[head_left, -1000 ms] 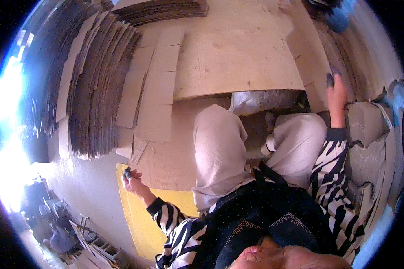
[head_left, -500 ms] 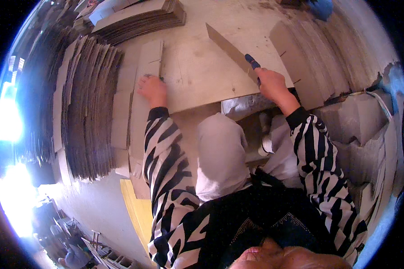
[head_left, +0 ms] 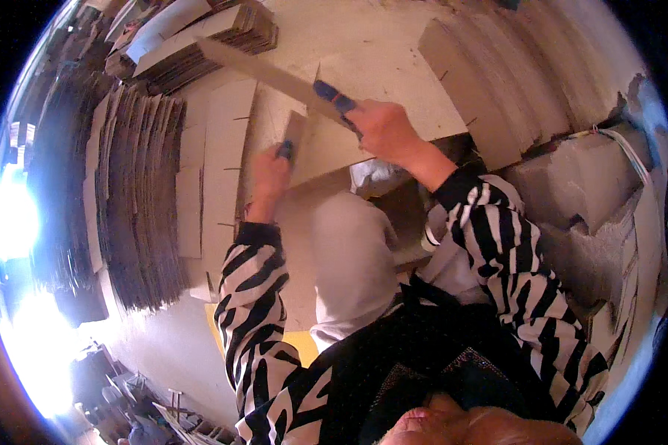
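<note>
My right hand [head_left: 390,133] grips a long cardboard strip [head_left: 267,73] near one end. Its far end reaches up and left over the table. Dark blue coverings show on fingers of both hands. My left hand [head_left: 271,174] is closed and blurred, with a short, narrow cardboard piece [head_left: 295,127] sticking up from its fingers. Just left of that hand, a slotted cardboard strip [head_left: 226,141] lies flat along the table's left side.
Upright cardboard sheets are packed in a stack [head_left: 137,200] on the left. Another stack [head_left: 200,48] lies at the far left, and slotted sheets [head_left: 456,89] stand at the right. Beyond my hands spreads the pale tabletop [head_left: 356,44]; my knee [head_left: 352,245] is below its near edge.
My right hand has swung left with the long strip, which now points far left. My left hand has lifted off the flat cardboard and come slightly nearer, with a narrow piece in it.
</note>
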`<control>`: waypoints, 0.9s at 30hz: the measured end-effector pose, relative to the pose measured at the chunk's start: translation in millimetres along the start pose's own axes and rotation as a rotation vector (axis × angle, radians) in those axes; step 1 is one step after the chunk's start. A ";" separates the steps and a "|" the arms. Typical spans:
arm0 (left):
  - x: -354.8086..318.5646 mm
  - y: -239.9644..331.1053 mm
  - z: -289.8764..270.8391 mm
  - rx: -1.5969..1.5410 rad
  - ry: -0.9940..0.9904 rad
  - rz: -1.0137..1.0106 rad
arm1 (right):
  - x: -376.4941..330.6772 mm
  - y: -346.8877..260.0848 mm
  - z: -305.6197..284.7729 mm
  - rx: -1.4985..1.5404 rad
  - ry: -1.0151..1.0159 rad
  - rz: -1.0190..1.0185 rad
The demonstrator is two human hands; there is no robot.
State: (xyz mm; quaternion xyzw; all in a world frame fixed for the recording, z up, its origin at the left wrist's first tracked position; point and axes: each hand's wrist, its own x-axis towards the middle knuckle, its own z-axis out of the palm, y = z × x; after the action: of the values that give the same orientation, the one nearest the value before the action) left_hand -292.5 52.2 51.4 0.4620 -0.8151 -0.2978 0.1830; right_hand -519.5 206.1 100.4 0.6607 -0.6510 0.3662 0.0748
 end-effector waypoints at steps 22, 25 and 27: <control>18.8 25.3 0.7 0.071 -0.013 0.385 | -9.0 28.4 1.4 -0.177 -0.445 0.257; 29.9 10.9 -26.5 0.756 0.275 0.228 | -5.5 29.8 -6.9 -0.200 -0.530 0.361; 41.2 -14.9 -34.2 1.071 0.334 0.080 | -9.1 35.2 0.1 -0.220 -0.517 0.376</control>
State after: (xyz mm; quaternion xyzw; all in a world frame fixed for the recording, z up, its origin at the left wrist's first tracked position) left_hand -284.2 0.0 68.5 0.5001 -0.8292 0.2421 0.0607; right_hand -550.6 208.4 81.7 0.5882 -0.7944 0.1216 -0.0905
